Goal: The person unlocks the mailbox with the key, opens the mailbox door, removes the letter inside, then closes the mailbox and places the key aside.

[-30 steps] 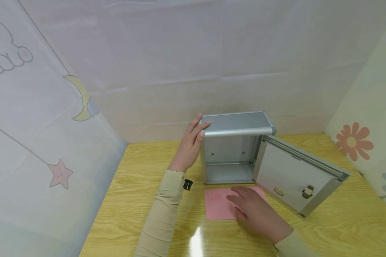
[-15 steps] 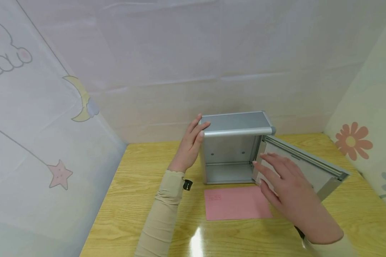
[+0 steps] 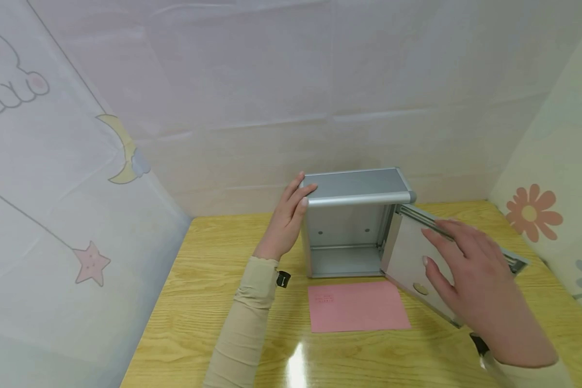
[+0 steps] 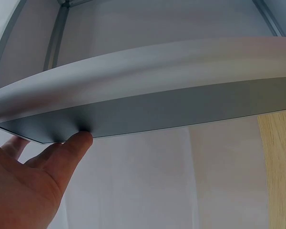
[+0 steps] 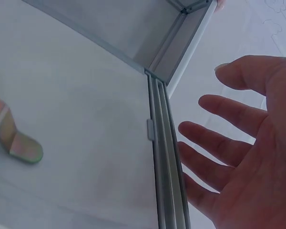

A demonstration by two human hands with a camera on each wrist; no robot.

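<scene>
Resting the left hand, with fingers spread, on the box at its top ten-o'clock corner, and poising the right hand, with fingers parted and loosely bent, by the upper edge of the ajar door at four o'clock, with the pink paper flat at six.

- The back wall is creased.
- The left wall is patterned with a star.
- The right wall is patterned with flowers.
- Light is reflected by the wooden tabletop.

Illegible print on pink paper
</scene>
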